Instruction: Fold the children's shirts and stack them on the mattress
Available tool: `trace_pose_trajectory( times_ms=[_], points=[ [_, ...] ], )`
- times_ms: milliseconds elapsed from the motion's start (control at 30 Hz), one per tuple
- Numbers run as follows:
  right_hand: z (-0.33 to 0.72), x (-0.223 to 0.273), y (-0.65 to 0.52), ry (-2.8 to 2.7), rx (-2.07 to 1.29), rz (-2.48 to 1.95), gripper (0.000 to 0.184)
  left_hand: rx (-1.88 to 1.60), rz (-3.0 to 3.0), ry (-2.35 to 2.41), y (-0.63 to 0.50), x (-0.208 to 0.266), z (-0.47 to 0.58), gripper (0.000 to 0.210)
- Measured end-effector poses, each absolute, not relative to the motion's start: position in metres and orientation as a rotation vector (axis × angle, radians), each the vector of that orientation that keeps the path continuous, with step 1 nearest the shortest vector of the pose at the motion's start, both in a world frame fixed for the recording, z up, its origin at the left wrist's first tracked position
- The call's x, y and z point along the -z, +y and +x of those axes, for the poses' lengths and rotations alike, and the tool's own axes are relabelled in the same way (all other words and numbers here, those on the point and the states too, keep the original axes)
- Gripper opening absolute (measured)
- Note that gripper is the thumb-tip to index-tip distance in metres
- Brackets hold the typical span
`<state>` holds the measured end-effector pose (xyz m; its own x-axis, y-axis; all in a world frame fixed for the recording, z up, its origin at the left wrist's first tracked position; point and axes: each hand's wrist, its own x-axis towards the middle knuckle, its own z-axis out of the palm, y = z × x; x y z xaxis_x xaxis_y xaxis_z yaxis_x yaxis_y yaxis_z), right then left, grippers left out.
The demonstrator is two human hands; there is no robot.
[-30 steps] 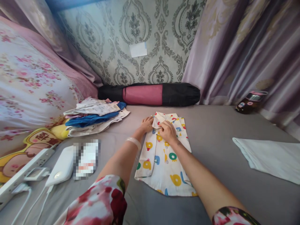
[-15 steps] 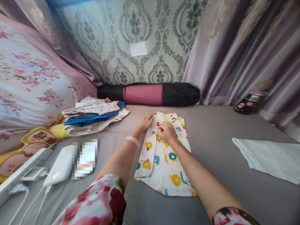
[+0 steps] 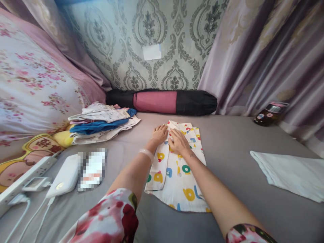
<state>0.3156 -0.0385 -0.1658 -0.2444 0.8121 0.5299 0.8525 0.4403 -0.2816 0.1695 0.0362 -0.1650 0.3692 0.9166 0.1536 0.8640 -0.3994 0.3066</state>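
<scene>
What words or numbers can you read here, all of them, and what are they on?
No words or numbers read clearly.
Pig cushion: Chinese-looking characters, too tilted and blurred to read.
Bottle: stickers too small to read.
Phone-shaped thing: pixelated, unreadable.
Collared shirt: some yellow shapes resemble "a", a green one "O", but they may be just pictures.

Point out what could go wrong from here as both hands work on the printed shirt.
The left hand and right hand both rest at the upper end of the printed shirt, so its lower part, held by neither, might shift or crease if they tug. The folded strip along its left side could flip open, since nothing presses on its lower end. The clothes stack has uneven layers and may slump if bumped.
</scene>
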Motion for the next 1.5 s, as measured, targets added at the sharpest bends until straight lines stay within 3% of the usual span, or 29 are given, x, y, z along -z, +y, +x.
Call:
trace_pose_trajectory(
  times_ms=[267, 500, 700, 1000, 1300, 1500],
  points=[
    [0.31, 0.162, -0.042, -2.236, -0.002, -1.592, 0.05, -0.612, 2.091, 1.62, 0.021, 0.163, 0.158, 0.059],
    [0.308, 0.154, -0.046, -2.266, -0.025, -1.635, 0.05, -0.288, 2.287, 1.446, -0.07, 0.14, 0.121, 0.077],
    [0.309, 0.158, -0.044, -2.293, 0.044, -1.576, 0.047, -0.059, 2.584, 1.197, -0.138, 0.133, 0.098, 0.071],
    [0.306, 0.138, -0.04, -2.355, -0.05, -1.67, 0.037, -0.165, 2.688, 1.209, -0.152, 0.148, 0.099, 0.069],
    [0.27, 0.144, 0.0, -2.278, -0.114, -1.811, 0.063, -0.212, 2.655, 1.158, -0.155, 0.142, 0.096, 0.07],
    [0.268, 0.154, 0.001, -2.257, -0.215, -1.892, 0.066, -0.202, 2.637, 1.163, -0.154, 0.142, 0.096, 0.072]
  ],
)
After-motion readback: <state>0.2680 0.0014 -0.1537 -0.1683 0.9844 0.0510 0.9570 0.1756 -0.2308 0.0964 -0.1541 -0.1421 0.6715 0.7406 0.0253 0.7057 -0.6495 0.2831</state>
